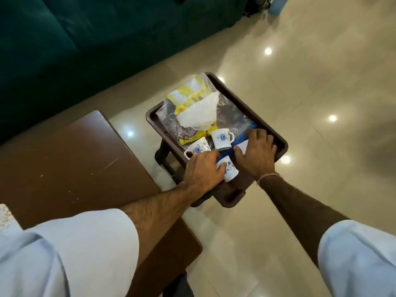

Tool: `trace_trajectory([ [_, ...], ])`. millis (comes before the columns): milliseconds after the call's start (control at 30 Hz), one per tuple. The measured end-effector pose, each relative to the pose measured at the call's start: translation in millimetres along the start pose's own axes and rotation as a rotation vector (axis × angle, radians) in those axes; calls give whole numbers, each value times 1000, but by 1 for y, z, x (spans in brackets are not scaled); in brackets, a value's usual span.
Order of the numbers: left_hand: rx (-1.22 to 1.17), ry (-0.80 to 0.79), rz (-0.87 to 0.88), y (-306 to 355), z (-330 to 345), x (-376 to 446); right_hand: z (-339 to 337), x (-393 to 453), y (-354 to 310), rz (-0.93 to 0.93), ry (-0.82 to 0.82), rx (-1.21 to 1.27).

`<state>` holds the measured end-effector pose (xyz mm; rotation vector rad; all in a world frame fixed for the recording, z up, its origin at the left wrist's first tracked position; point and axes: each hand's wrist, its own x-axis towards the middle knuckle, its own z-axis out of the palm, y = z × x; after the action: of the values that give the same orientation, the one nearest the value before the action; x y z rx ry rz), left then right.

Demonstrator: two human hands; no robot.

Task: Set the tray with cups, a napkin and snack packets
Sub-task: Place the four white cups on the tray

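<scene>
A dark brown tray (276,138) rests on a small dark stool. On it lie a yellow snack packet (192,93), a clear packet (231,116) and a blue packet (249,127), with a white napkin (201,112) spread over them. Two white cups with blue flowers stand upright near the middle, one on the left (198,147) and one on the right (221,139). A third cup (231,173) sits tilted at the tray's near edge, and my left hand (202,170) holds it by the rim. My right hand (257,153) lies flat, fingers spread, on the blue packet beside it.
A brown wooden table (75,159) stands to the left, under my left forearm. A dark green sofa (75,39) fills the upper left. Glossy beige floor tiles (310,93) surround the stool. A blue bottle (277,5) stands at the far top.
</scene>
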<state>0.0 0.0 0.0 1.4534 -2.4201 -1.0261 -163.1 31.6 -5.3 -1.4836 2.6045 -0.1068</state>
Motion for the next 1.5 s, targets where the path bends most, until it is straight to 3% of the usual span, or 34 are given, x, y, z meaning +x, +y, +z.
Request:
trace_trajectory([
  [133, 138, -134, -109, 18, 19, 7, 9, 10, 28, 150, -138, 83],
  [267, 125, -192, -152, 20, 31, 15, 22, 17, 39, 176, -284, 201],
  [533, 117, -237, -90, 22, 45, 7, 22, 14, 38, 198, -178, 402],
  [733, 46, -186, -36, 11, 22, -3, -4, 11, 15, 131, 10, 554],
  [933, -50, 86, 18, -27, -34, -22, -41, 21, -51, -67, -5, 624],
  [1167, -307, 288, -49, -100, -124, -62, -64, 12, -176, -266, -36, 740],
  [1500, -307, 484, -281, -236, -237, -191, -71, -61, -388, -688, -272, 689],
])
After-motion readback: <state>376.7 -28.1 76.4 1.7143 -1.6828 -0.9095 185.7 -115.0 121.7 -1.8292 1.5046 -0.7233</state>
